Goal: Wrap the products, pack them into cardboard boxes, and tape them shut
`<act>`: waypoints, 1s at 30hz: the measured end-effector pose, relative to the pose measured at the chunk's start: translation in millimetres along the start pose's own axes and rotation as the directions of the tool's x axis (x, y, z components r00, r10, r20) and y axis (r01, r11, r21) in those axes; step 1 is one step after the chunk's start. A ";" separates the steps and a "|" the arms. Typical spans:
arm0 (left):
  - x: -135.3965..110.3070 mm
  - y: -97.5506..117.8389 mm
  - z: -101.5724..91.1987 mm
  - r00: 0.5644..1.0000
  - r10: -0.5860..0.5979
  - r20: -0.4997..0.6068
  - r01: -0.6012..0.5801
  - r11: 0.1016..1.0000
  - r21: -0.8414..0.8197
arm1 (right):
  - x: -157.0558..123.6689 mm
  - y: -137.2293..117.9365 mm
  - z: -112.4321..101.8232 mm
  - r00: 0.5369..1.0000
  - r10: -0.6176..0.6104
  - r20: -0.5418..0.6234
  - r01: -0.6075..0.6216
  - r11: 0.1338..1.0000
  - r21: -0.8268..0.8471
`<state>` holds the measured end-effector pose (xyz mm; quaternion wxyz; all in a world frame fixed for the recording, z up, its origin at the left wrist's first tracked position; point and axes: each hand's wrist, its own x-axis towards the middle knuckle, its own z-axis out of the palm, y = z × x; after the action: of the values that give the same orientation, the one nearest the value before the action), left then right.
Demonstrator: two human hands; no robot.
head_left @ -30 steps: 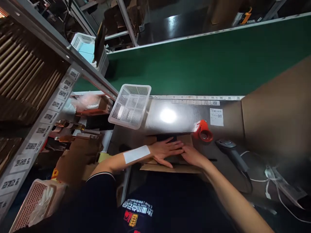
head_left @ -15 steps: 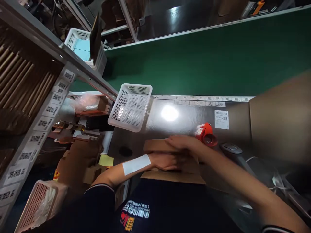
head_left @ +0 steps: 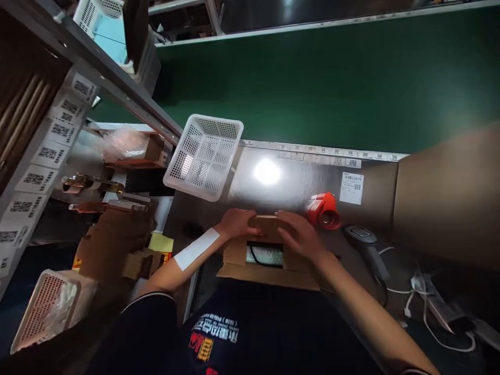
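Observation:
A small open cardboard box (head_left: 236, 253) sits on the steel table (head_left: 289, 182) just in front of me. Inside it lies a pale packet with a dark cable (head_left: 265, 255). My left hand (head_left: 234, 223) curls over the box's far flap at its left end. My right hand (head_left: 299, 234) lies on the same flap at its right end, fingers bent over the edge. A white strip is stuck along my left forearm (head_left: 195, 248).
A red tape dispenser (head_left: 323, 211) stands right of the box, a black barcode scanner (head_left: 367, 250) with white cables beyond it. A white mesh basket (head_left: 203, 156) leans at the table's left. A green conveyor belt (head_left: 332, 83) runs behind. Labelled shelving (head_left: 47, 146) stands left, a big cardboard carton (head_left: 449, 198) right.
Both hands moved from the flat lid up to the box's far flap. The box now stands open, showing the packet and cable inside.

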<state>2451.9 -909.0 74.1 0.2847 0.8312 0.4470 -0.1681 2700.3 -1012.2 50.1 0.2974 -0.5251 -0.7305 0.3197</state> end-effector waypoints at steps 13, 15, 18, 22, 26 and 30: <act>-2.7 4.7 -7.5 0.999 0.038 -0.007 -0.038 0.999 0.035 | -70.1 12.5 52.9 0.813 0.565 -0.144 -0.446 0.762 0.470; -2.2 5.7 -8.5 0.999 0.043 -0.008 -0.043 0.999 0.000 | -60.2 12.5 56.6 0.811 0.568 -0.144 -0.426 0.740 0.520; -3.8 6.8 -6.1 0.999 0.040 -0.030 -0.041 0.999 -0.031 | -62.0 12.2 56.9 0.830 0.528 -0.179 -0.371 0.763 0.529; -27.1 1.4 13.3 0.952 -0.049 -0.302 0.026 0.996 -0.082 | -68.9 11.9 56.9 0.850 0.491 -0.192 -0.340 0.789 0.512; -65.8 -15.5 46.1 0.861 -0.221 -0.458 0.054 0.935 -0.351 | -75.8 7.2 56.1 0.845 0.485 -0.226 -0.333 0.808 0.486; -84.0 -27.4 66.2 0.882 -0.174 -0.439 -0.041 0.898 -0.439 | -94.8 -8.0 43.3 0.823 0.298 -0.483 -0.238 0.954 0.183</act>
<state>2381.6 -992.6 58.4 0.3410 0.7456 0.5574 0.1312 2688.0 -1111.7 20.1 0.4602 -0.6697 -0.5260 0.2509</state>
